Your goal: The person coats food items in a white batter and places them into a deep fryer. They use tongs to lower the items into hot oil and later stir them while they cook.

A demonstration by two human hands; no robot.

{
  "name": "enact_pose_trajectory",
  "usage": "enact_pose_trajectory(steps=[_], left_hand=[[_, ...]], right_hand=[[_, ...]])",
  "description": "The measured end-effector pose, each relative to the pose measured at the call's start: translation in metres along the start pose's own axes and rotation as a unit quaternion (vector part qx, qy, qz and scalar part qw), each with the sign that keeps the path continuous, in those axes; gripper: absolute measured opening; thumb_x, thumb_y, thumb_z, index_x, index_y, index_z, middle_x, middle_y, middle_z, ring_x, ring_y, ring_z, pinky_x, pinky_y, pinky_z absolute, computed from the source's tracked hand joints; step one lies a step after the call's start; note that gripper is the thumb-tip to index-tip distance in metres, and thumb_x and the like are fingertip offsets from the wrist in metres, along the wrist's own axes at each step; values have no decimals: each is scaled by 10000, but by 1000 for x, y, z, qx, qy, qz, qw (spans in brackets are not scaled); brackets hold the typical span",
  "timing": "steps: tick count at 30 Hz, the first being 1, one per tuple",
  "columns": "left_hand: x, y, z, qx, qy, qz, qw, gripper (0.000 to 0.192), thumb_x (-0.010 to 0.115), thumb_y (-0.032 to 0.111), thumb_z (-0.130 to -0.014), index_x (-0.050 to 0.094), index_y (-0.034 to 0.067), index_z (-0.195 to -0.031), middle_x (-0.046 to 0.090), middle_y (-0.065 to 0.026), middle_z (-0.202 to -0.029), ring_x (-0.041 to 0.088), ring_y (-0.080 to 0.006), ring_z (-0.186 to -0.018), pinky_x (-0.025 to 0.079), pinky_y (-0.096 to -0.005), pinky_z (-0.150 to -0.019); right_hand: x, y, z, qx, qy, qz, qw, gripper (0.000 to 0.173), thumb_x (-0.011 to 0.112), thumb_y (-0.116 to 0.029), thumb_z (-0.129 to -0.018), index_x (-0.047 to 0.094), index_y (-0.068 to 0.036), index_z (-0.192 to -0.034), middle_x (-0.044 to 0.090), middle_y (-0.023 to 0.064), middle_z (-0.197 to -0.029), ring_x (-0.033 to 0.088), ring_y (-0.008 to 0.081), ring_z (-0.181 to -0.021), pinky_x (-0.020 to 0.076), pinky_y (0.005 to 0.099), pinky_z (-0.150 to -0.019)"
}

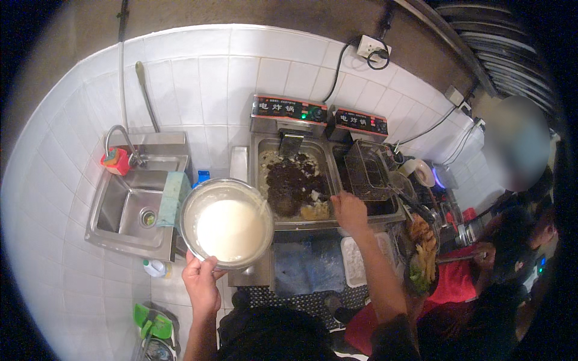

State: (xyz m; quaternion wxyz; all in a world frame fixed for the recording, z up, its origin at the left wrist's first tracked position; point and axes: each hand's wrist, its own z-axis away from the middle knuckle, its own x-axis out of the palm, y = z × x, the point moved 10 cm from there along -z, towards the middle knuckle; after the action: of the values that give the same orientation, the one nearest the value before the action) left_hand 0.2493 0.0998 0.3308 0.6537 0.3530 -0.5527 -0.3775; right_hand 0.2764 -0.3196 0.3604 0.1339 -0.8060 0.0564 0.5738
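My left hand [202, 282] grips the near rim of a round steel bowl [187, 239], its thumb over the edge. Pale, smooth batter [231, 230] fills the lower part of the bowl. Over the right edge of the left deep fryer [300, 224], my right hand [351, 213] is curled around what looks like a slim utensil, mostly hidden by the fingers. A whitish piece [316, 195] lies at that utensil's end. Dark oil with pale crumbs fills this fryer, and a yellowish battered piece [314, 211] floats at its front right.
A wire fryer basket [369, 164] sits over the right fryer. Left is a steel sink [115, 247] with a teal cloth [173, 198] over its edge. Below the fryers is a white tray [354, 279]. At right, another person holds a pan [417, 289] of fried food and greens.
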Motion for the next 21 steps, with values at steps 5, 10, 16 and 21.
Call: enact_pose_trajectory(steps=[5,10,16,21], left_hand=[[-13,5,-1,11,20,-3,1000,216,507,-24,-913,635,-141,-1042,464,-73,-1331,656,-220,-1034,636,-372,-810],[-21,7,-1,4,37,8,999,221,506,-21,-917,626,-151,-1049,465,-72,-1319,665,-236,-1024,648,-375,-805],[-17,2,-5,-9,27,19,999,224,518,-12,-918,624,-144,-1064,471,-71,-1337,674,-217,-984,651,-360,-770],[-30,-16,-10,-23,44,-38,998,219,568,33,-899,632,-86,-1071,596,-87,-1150,668,-164,-888,641,-319,-692]], right_hand=[[10,-8,4,22,-31,70,997,433,486,-433,-1025,610,-33,-916,696,200,-824,697,398,-718,567,492,-609],[-30,-20,12,46,33,55,997,409,490,-439,-1022,626,-54,-993,700,177,-900,700,393,-757,572,492,-616],[-8,-9,78,88,-19,8,996,310,569,-334,-1001,640,-44,-1083,688,195,-1007,672,412,-892,535,506,-737],[-15,12,105,134,59,-71,987,359,569,-366,-999,645,-37,-1117,695,208,-981,682,415,-833,550,500,-711]])
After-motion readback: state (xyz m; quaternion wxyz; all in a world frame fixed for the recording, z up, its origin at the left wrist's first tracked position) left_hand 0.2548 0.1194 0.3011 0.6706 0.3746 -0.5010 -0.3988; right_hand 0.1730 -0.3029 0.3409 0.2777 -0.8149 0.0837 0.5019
